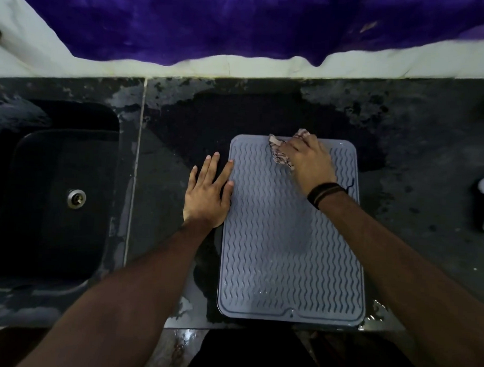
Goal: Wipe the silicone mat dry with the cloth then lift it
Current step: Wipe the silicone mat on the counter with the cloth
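Your right hand (pixel 305 158), fingers clenched on the patterned cloth (pixel 279 154), wipes the far end of the grey silicone mat (pixel 291 241) lying flat on the wet counter (pixel 416 163), left hand (pixel 207 193) splayed flat at its edge: droplets remain near you, lifting undone.

Your items, as they lie:

Grey rectangular silicone mat (pixel 291 241) with rounded corners, a raised rim and rows of wavy ridges. It lies flat on the dark countertop, long side running near to far, its near edge at the counter's front lip. A small notch sits mid-way along the near rim. Droplets glint on the near part.

Crumpled pale patterned cloth (pixel 281 154): bunched on the mat's far end, near the far edge, pressed to the surface, partly covered.
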### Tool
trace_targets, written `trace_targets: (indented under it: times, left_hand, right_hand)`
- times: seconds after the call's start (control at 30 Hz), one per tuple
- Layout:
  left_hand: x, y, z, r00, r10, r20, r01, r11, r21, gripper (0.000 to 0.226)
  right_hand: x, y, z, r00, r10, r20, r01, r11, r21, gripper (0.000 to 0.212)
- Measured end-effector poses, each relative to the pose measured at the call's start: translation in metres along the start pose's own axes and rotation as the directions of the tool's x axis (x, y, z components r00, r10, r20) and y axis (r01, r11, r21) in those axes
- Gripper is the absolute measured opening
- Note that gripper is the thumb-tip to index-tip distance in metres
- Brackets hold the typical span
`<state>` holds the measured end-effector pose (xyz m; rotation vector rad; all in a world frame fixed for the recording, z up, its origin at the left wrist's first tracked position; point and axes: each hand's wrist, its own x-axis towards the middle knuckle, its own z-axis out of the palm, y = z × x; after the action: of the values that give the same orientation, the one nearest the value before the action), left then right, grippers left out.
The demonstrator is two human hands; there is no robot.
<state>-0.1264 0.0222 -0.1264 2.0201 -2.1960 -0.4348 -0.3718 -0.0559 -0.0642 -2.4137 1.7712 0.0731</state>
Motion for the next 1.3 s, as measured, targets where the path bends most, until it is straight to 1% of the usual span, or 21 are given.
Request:
trace_targets:
  times: [0.17, 0.27, 0.33, 0.43, 0.57, 0.63, 0.7, 0.87, 0.97, 1.07, 1.1, 1.17, 1.23, 1.3]
  left_hand:
    - [0.0, 0.003, -0.002, 0.999, -0.018, 0.031, 0.017, 1.0, 0.024, 0.054]
    - [-0.001, 0.005, -0.001, 0.999, -0.034, 0.018, 0.034, 0.999, 0.032, 0.054]
    - [-0.002, 0.007, -0.001, 0.999, -0.035, 0.005, 0.035, 0.999, 0.034, 0.054]
    - [-0.001, 0.011, -0.005, 0.998, -0.056, 0.023, 0.054, 0.997, 0.046, 0.057]
    - [-0.002, 0.036, -0.003, 0.973, -0.227, 0.043, 0.227, 0.974, 0.005, 0.057]
    - [0.0, 0.044, -0.003, 0.952, -0.296, 0.078, 0.296, 0.955, 0.012, 0.057]
    - [0.004, 0.047, -0.007, 0.933, -0.335, 0.13, 0.33, 0.942, 0.054, 0.058]
    - [0.01, 0.058, -0.012, 0.879, -0.427, 0.214, 0.416, 0.904, 0.095, 0.057]
    - [0.013, 0.063, -0.015, 0.853, -0.457, 0.252, 0.453, 0.888, 0.075, 0.057]
    - [0.014, 0.063, -0.016, 0.843, -0.463, 0.274, 0.46, 0.884, 0.077, 0.058]
    - [0.014, 0.063, -0.016, 0.842, -0.464, 0.274, 0.462, 0.884, 0.076, 0.058]
    - [0.014, 0.064, -0.014, 0.841, -0.471, 0.266, 0.468, 0.88, 0.079, 0.058]
    - [0.014, 0.065, -0.013, 0.839, -0.48, 0.255, 0.472, 0.876, 0.099, 0.058]
    - [0.016, 0.068, -0.014, 0.835, -0.489, 0.25, 0.475, 0.872, 0.121, 0.057]
  right_hand:
    - [0.022, -0.012, -0.008, 0.998, 0.02, -0.067, -0.014, 0.996, 0.087, 0.045]
    - [0.027, -0.026, 0.0, 1.0, -0.008, -0.015, 0.009, 0.997, 0.077, 0.054]
    - [0.023, -0.024, 0.006, 1.0, -0.006, -0.024, 0.008, 0.996, 0.087, 0.06]
    - [0.022, -0.016, 0.01, 0.999, -0.045, -0.025, 0.047, 0.995, 0.084, 0.063]
    - [0.025, -0.011, 0.01, 0.994, -0.107, 0.009, 0.106, 0.991, 0.077, 0.074]
    - [0.019, -0.004, 0.011, 0.988, -0.156, -0.016, 0.156, 0.983, 0.096, 0.069]
    - [0.005, 0.006, 0.012, 0.975, -0.223, -0.022, 0.224, 0.965, 0.136, 0.064]
    - [-0.055, 0.028, 0.013, 0.933, -0.356, 0.043, 0.346, 0.926, 0.152, 0.059]
    - [-0.057, 0.032, 0.005, 0.919, -0.394, -0.009, 0.389, 0.903, 0.182, 0.058]
    - [-0.03, 0.028, -0.006, 0.935, -0.332, -0.125, 0.351, 0.915, 0.199, 0.058]
    - [-0.019, 0.026, -0.008, 0.944, -0.305, -0.127, 0.326, 0.923, 0.205, 0.057]
    - [-0.006, 0.027, -0.006, 0.957, -0.286, -0.041, 0.288, 0.937, 0.199, 0.055]
    - [-0.008, 0.032, 0.001, 0.946, -0.316, 0.072, 0.301, 0.939, 0.169, 0.056]
    - [-0.024, 0.039, 0.005, 0.931, -0.336, 0.14, 0.31, 0.933, 0.182, 0.061]
